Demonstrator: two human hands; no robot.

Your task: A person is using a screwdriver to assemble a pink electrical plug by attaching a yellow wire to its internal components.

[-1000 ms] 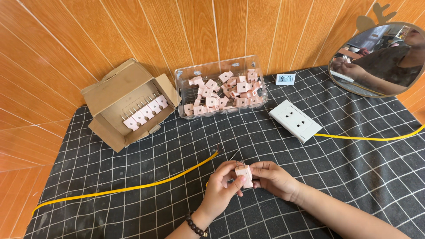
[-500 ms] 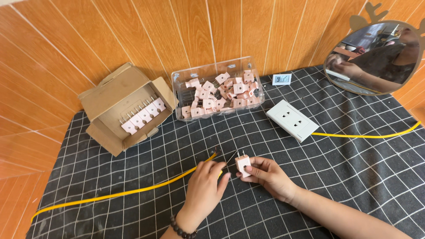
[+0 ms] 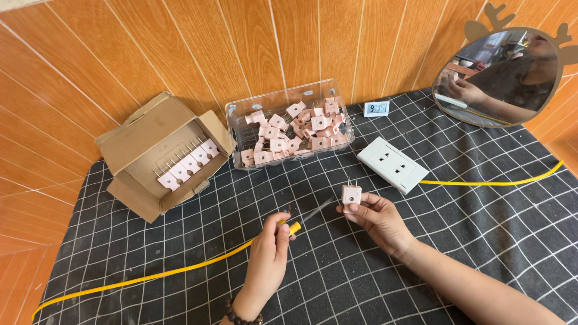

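Note:
My right hand holds a small pink plug upright, its two metal prongs pointing up. My left hand pinches the end of a long yellow cable, whose bare wire tips show just past my fingers. The two hands are apart, with a thin dark wire lying on the mat between them. A white wall socket plate lies just beyond the plug.
A clear plastic tub holds several pink plugs. An open cardboard box at the left holds a row of the same plugs. A round mirror leans at the back right. A second yellow cable runs right. A black gridded mat covers the table.
My hands were together on the plug; now they have separated. The left hand has drawn back with the yellow cable end, and the right keeps the plug.

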